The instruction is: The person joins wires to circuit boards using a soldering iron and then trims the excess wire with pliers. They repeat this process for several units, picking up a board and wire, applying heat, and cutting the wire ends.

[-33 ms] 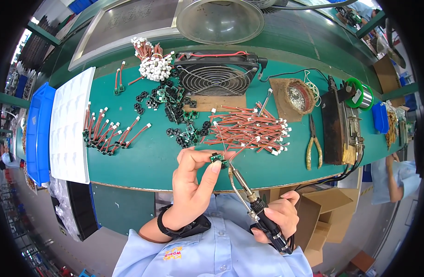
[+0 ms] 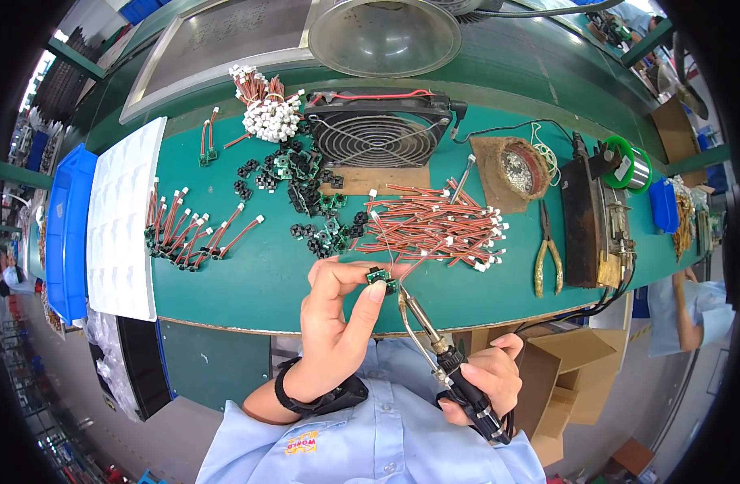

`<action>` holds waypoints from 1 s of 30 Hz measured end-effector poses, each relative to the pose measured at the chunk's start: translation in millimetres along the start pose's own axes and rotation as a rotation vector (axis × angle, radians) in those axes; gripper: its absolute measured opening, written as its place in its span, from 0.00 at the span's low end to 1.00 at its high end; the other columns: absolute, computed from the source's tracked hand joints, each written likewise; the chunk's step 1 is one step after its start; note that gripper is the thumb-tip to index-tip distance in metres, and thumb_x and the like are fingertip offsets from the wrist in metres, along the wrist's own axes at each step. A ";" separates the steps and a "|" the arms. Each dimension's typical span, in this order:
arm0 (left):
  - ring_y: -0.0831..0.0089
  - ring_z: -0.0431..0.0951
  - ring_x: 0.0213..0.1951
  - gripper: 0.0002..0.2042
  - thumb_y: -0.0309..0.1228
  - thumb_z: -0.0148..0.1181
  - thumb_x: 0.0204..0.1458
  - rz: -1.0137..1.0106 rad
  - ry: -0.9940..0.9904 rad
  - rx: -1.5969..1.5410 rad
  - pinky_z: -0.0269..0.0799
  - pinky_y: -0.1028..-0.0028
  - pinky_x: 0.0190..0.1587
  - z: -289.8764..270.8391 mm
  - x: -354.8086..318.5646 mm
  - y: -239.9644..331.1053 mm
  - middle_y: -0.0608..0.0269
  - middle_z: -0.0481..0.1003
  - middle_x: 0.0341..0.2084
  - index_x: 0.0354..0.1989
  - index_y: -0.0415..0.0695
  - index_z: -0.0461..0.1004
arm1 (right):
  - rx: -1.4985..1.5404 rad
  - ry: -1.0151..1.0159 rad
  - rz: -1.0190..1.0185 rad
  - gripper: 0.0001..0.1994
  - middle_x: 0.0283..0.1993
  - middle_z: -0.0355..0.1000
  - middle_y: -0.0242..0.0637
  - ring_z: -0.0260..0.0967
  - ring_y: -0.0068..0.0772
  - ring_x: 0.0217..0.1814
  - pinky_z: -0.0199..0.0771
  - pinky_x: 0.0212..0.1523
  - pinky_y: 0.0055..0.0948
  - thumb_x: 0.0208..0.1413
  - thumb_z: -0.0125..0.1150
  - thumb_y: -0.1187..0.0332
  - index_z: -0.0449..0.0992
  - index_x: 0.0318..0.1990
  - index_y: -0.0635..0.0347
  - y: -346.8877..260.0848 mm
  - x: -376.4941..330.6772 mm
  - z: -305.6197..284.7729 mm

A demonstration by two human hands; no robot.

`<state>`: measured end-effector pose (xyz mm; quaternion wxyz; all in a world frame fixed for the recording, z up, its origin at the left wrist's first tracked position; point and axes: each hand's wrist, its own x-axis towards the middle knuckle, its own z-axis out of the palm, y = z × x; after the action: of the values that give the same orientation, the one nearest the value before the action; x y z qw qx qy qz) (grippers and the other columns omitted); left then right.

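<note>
The left hand point(image 2: 335, 321) pinches a small green circuit board with black parts point(image 2: 378, 276) between thumb and fingers, above the bench's point(image 2: 225, 300) near edge. The right hand point(image 2: 492, 377) grips a black-handled soldering iron with a metal shaft point(image 2: 448, 353), its long axis slanting up and leftward; the tip ends just right of the board, contact uncertain. Beyond both, nearer the left hand, lie red-and-brown wires with white plugs point(image 2: 434, 226), mostly crosswise.
</note>
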<state>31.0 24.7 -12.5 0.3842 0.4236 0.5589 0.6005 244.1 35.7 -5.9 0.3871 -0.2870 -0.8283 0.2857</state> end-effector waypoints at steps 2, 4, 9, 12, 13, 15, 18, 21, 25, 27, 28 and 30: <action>0.77 0.65 0.40 0.03 0.22 0.50 0.54 0.049 -0.004 0.055 0.56 0.75 0.48 -1.8 1.4 0.5 0.59 0.78 0.37 0.36 0.40 0.64 | -0.002 -0.008 -0.005 0.28 0.30 0.74 0.27 0.70 0.25 0.27 0.56 0.45 0.34 0.31 0.74 0.62 0.71 0.45 0.52 0.5 -0.5 -0.2; 0.77 0.65 0.40 0.03 0.22 0.50 0.54 0.075 -0.007 0.080 0.57 0.75 0.48 -1.5 2.0 1.9 0.59 0.78 0.37 0.36 0.40 0.64 | -0.004 -0.010 -0.019 0.27 0.29 0.73 0.26 0.69 0.25 0.26 0.56 0.45 0.34 0.32 0.74 0.62 0.71 0.45 0.52 0.2 -0.2 -1.4; 0.72 0.70 0.43 0.03 0.25 0.49 0.56 -0.096 -0.010 -0.185 0.59 0.72 0.50 -4.8 3.5 14.3 0.55 0.76 0.39 0.36 0.40 0.63 | -0.067 0.022 -0.020 0.27 0.30 0.72 0.30 0.69 0.29 0.29 0.56 0.46 0.36 0.34 0.72 0.61 0.71 0.45 0.54 3.9 -3.2 -10.4; 0.68 0.72 0.45 0.03 0.26 0.48 0.57 -0.271 -0.072 -0.475 0.61 0.69 0.52 -12.2 6.4 25.1 0.52 0.75 0.41 0.36 0.40 0.63 | -0.139 0.277 0.154 0.24 0.36 0.71 0.37 0.67 0.31 0.36 0.57 0.47 0.37 0.39 0.70 0.64 0.70 0.46 0.57 16.7 1.2 -11.6; 0.68 0.73 0.44 0.04 0.28 0.48 0.57 -0.277 -0.085 -0.509 0.63 0.68 0.50 -12.2 7.0 26.7 0.52 0.75 0.38 0.35 0.40 0.63 | -0.129 0.412 0.239 0.23 0.39 0.70 0.39 0.66 0.33 0.39 0.58 0.49 0.37 0.41 0.68 0.67 0.70 0.47 0.58 29.3 1.6 -5.4; 0.67 0.74 0.40 0.05 0.30 0.47 0.57 -0.290 -0.108 -0.577 0.66 0.67 0.47 -12.5 8.4 29.5 0.53 0.74 0.33 0.35 0.41 0.63 | -0.115 0.548 0.323 0.22 0.42 0.69 0.42 0.64 0.35 0.43 0.58 0.50 0.36 0.43 0.66 0.70 0.69 0.49 0.59 55.5 13.0 1.0; 0.65 0.74 0.40 0.07 0.32 0.47 0.56 -0.310 -0.157 -0.605 0.66 0.66 0.47 -16.1 4.7 33.4 0.53 0.74 0.34 0.35 0.41 0.63 | -0.536 0.430 0.377 0.23 0.43 0.68 0.43 0.63 0.35 0.46 0.60 0.50 0.33 0.46 0.63 0.75 0.67 0.52 0.61 77.9 26.3 -1.8; 0.64 0.74 0.41 0.07 0.32 0.47 0.56 -0.319 -0.176 -0.622 0.66 0.66 0.47 -17.9 2.7 36.0 0.53 0.74 0.34 0.35 0.41 0.63 | -0.397 0.574 0.396 0.23 0.45 0.66 0.37 0.64 0.29 0.47 0.62 0.51 0.28 0.48 0.60 0.78 0.66 0.54 0.63 84.8 20.7 2.8; 0.64 0.74 0.41 0.05 0.30 0.47 0.56 -0.299 -0.150 -0.582 0.66 0.67 0.48 -14.1 3.5 36.5 0.52 0.74 0.34 0.35 0.41 0.63 | -0.459 0.426 0.391 0.23 0.43 0.68 0.42 0.62 0.35 0.47 0.60 0.51 0.34 0.45 0.64 0.74 0.68 0.52 0.62 74.1 34.2 -1.5; 0.65 0.74 0.42 0.04 0.29 0.47 0.56 -0.249 -0.094 -0.483 0.65 0.68 0.48 -11.5 6.0 34.8 0.51 0.74 0.35 0.35 0.41 0.63 | -0.349 0.495 0.362 0.20 0.42 0.67 0.42 0.64 0.33 0.45 0.62 0.48 0.32 0.48 0.60 0.75 0.68 0.51 0.62 49.2 24.6 -3.6; 0.65 0.74 0.42 0.04 0.29 0.47 0.56 -0.251 -0.090 -0.481 0.65 0.68 0.48 -13.0 5.5 32.9 0.51 0.74 0.35 0.35 0.41 0.63 | -0.228 0.559 0.335 0.17 0.40 0.67 0.42 0.65 0.31 0.44 0.64 0.46 0.31 0.51 0.56 0.76 0.68 0.50 0.61 35.9 17.2 -3.1; 0.68 0.73 0.45 0.04 0.27 0.46 0.58 -0.192 -0.088 -0.439 0.64 0.70 0.50 -17.0 4.7 24.5 0.48 0.74 0.39 0.36 0.40 0.61 | -0.154 0.475 0.159 0.14 0.36 0.68 0.40 0.65 0.30 0.39 0.62 0.44 0.33 0.51 0.57 0.71 0.69 0.46 0.61 20.8 9.1 -3.6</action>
<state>13.7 21.2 12.1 0.5465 0.3008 0.4353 0.6491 247.5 56.9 -14.1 0.5240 -0.4391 -0.7083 0.1759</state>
